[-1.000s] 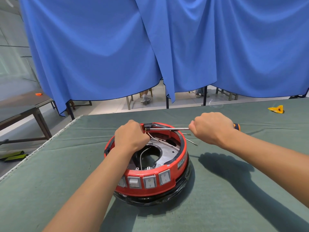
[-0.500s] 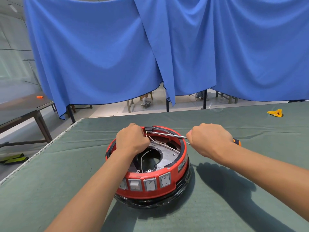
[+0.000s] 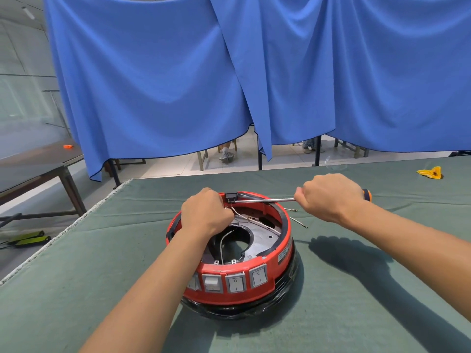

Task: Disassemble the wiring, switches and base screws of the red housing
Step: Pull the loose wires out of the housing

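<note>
Bracing: my left hand [image 3: 205, 215] gripped the red housing [image 3: 237, 286] rim.
Driving: my right hand [image 3: 328, 197] clenched the screwdriver [image 3: 265, 200], best kept square on the black clip [image 3: 231, 196].

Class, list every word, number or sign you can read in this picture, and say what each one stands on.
"I" and "O": marks on the two right rocker switches on the front of the red housing.
White label on the housing's right side: printed lines, too small and blurred to read.
The two left switches: no readable mark.
Screwdriver, green table cover: no text.
</note>
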Tool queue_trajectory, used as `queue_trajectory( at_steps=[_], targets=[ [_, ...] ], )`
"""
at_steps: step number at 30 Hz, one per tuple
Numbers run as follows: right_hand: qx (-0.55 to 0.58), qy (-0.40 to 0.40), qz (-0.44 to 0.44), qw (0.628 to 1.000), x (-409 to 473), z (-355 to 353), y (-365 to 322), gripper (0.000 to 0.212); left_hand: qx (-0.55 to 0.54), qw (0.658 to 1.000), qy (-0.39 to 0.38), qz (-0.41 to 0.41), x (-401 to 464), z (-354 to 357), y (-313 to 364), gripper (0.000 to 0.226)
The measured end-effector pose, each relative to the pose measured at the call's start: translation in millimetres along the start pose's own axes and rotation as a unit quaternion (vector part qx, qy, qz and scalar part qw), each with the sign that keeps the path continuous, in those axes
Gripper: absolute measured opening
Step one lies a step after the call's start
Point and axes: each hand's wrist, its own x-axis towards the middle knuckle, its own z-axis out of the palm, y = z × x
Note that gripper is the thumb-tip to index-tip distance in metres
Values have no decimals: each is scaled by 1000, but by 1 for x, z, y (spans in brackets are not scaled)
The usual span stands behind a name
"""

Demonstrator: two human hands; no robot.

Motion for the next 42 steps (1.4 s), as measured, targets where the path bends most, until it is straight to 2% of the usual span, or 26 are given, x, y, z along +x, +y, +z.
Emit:
queue_trajectory(
  at_steps=[4, 7, 9, 12, 14, 17, 19, 21, 23, 26, 30, 33, 37, 42],
  targets=[
    [99, -21, 88, 991, -13, 11, -2, 53, -42, 999, -12, 4, -3, -1, 3, 18],
    [202, -67, 158, 964, -22, 8, -11, 74, -79, 996, -26, 25, -9, -1, 10, 21],
    [220, -82, 165, 958, -23, 1, -19, 82, -92, 995, -30, 31, -12, -2, 11, 20],
    [231, -75, 164, 956, -21, -7, -32, 81, -132, 991, -30, 16, -16, -7, 13, 19],
    [219, -84, 161, 959, -20, -9, -39, 74, -223, 975, -13, -25, -16, -14, 13, 20],
    [182, -80, 169, 965, -17, -9, -49, 40, -353, 930, 40, -98, -9, -30, 1, 22],
    [184, -67, 184, 963, -16, -5, -53, 27, -387, 911, 68, -126, -2, -38, -15, 25],
    [203, -51, 195, 958, -16, -1, -56, 21, -364, 917, 87, -139, 3, -42, -34, 24],
    [211, -33, 203, 956, -16, 2, -59, 26, -330, 927, 88, -154, 6, -43, -50, 21],
    [196, -14, 204, 959, -14, 6, -59, 37, -308, 932, 50, -183, 9, -35, -67, 21],
    [160, -4, 182, 970, -13, 9, -60, 34, -288, 928, -1, -235, 13, -21, -79, 23],
    [165, 5, 184, 969, -13, 10, -60, 31, -265, 932, -35, -243, 15, -14, -84, 29],
    [163, 13, 189, 968, -12, 11, -59, 29, -228, 950, -50, -208, 11, -18, -76, 16],
    [152, 5, 181, 972, -12, 9, -58, 32, -183, 980, -42, -62, -10, -33, -24, 25]
  ],
)
